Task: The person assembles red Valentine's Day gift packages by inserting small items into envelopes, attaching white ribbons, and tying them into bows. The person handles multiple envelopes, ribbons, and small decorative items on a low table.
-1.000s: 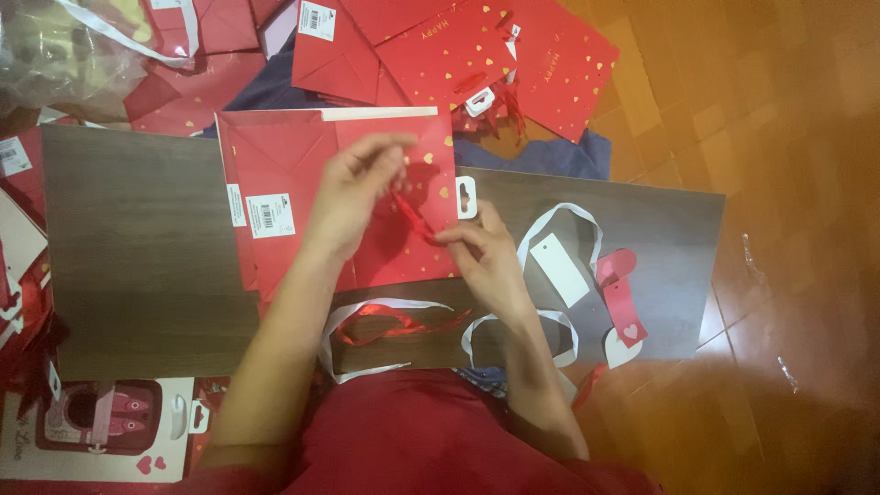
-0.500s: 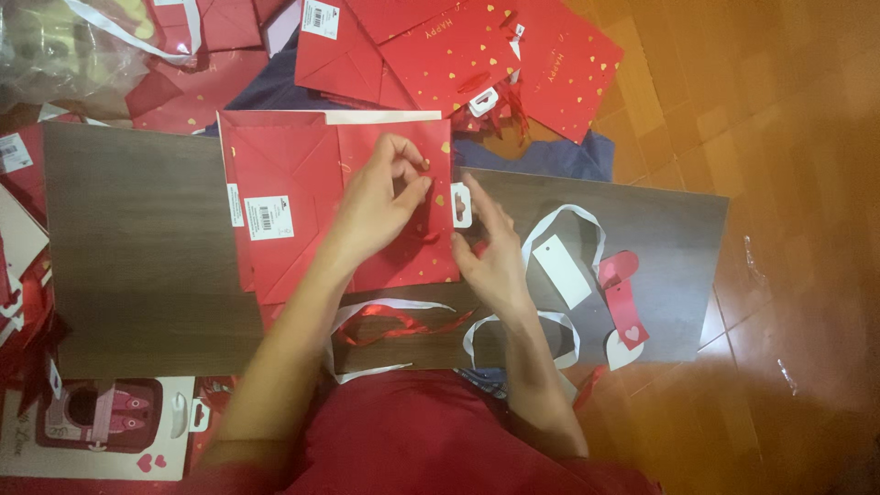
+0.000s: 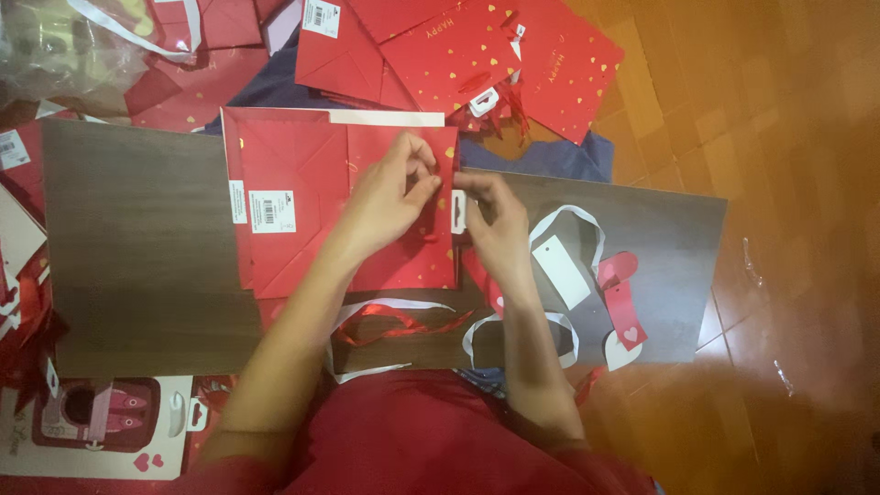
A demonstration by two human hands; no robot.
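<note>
The flat red bag, speckled with gold hearts and bearing a white barcode sticker, lies on the dark board in front of the person. The left hand pinches the bag's right edge; the right hand grips a small white tag at that same edge (fingers touching across it). Half a second ago the hands sat slightly apart; now they meet. White ribbon and red ribbon lie nearby, more red bags beyond.

White barcode label on red bag
</note>
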